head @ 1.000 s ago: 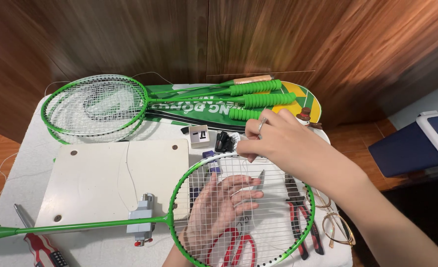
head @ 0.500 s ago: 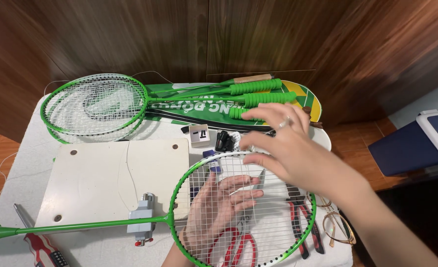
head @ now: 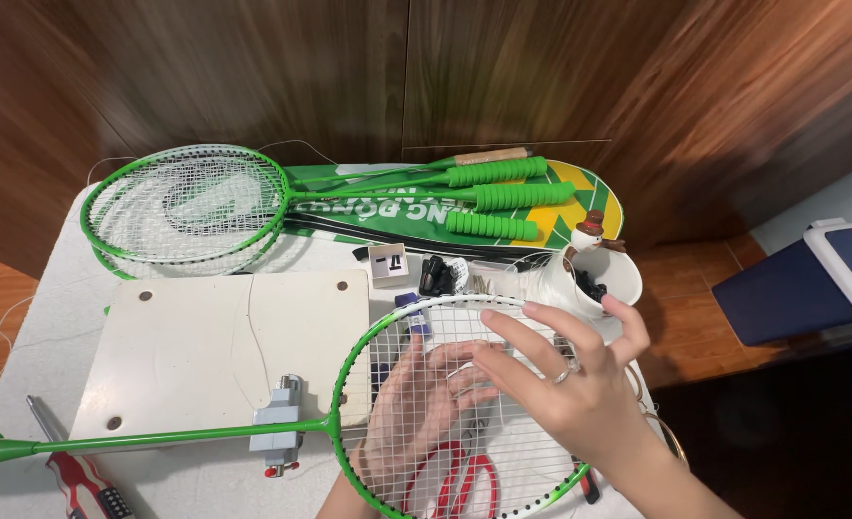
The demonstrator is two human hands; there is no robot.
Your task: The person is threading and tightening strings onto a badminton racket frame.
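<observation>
The green racket [head: 445,384] lies flat on the counter [head: 51,317], head toward me, shaft running left through a small grey clamp [head: 277,437] to the grip end at the counter's left edge.

My left hand [head: 421,408] sits under the racket's strings, palm up, fingers spread and open; I see it through the string bed, pressed close against it. It grips nothing.

My right hand [head: 565,384] rests on top of the strings, right of the left hand, fingers extended and open, a ring on one finger. Fingertips [head: 488,317] reach toward the upper rim of the racket head. Whether they pinch a string I cannot tell.

Red scissors [head: 455,481] lie under the racket head, near its lower edge. A white board [head: 205,356] lies left of the racket head, beneath the shaft and clamp. A red-handled screwdriver [head: 75,476] lies below the shaft, near the grip end.

Beyond the racket head: a small white box [head: 387,264], dark clips [head: 437,276], and a white cup [head: 594,279] with a figurine on its rim, just past the right hand. Further back, spare rackets [head: 195,207] lie stacked on a green cover [head: 560,207], grips pointing right.

A blue bin [head: 810,284] stands on the floor, well right of the racket.
</observation>
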